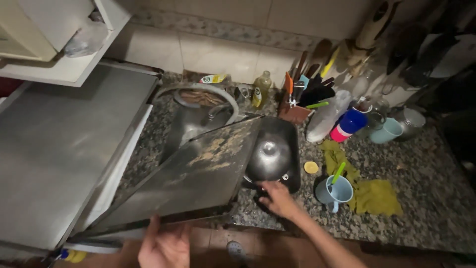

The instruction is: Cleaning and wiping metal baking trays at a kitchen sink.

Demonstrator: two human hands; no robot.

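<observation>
The sink (pixel 292 144) is the landmark. In it sits a domed metal lid (pixel 270 158), shiny with a small knob on top. Leaning over the sink's left edge, a large flat baking tray (pixel 198 173) lies tilted, dark and scorched, with pale brown crust patches across its upper half. The left hand (pixel 166 244) holds the tray's near edge, its grip closed on the rim with the thumb on top. The right hand (pixel 278 198) rests at the sink's front edge, just below the lid; whether its fingers clamp on anything cannot be told.

Right of the sink on the speckled tabletop (pixel 426 198), a light blue mug (pixel 334 192) holds a green-handled utensil (pixel 338 172) and stands on a yellow-green cloth (pixel 369 193). A round yellow sponge (pixel 311 167) lies between sink and mug. Behind the sink, a brown holder (pixel 296 113) is packed with knives and utensils. Farther right stand a blue cup (pixel 353 120) stacked in a pink one and a pale teal cup (pixel 386 131). Left of the sink lies a large round metal pot (pixel 196 116).
</observation>
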